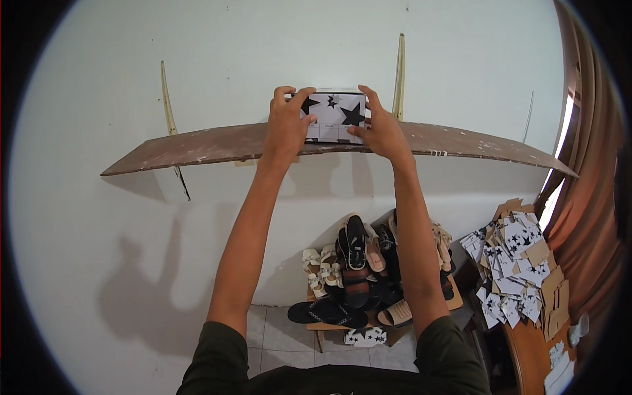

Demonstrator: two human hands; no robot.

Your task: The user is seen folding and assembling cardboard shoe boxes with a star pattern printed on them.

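Observation:
A white shoe box with black stars (334, 118) stands at the middle of a brown wall shelf (217, 143), close to its front edge. My left hand (288, 126) grips the box's left side, thumb on its front face and fingers over the top edge. On the opposite side my right hand (383, 126) holds it the same way, thumb low on the front. Both arms are stretched out at shelf height. The back of the box is hidden.
Below, a small wooden table (320, 326) carries a heap of sandals and slippers (356, 243). Flattened star-patterned cartons (517, 263) pile up on an orange-brown desk (526, 355) at right, beside a brown curtain (586, 197). Yellowish brackets (399, 79) rise on the wall.

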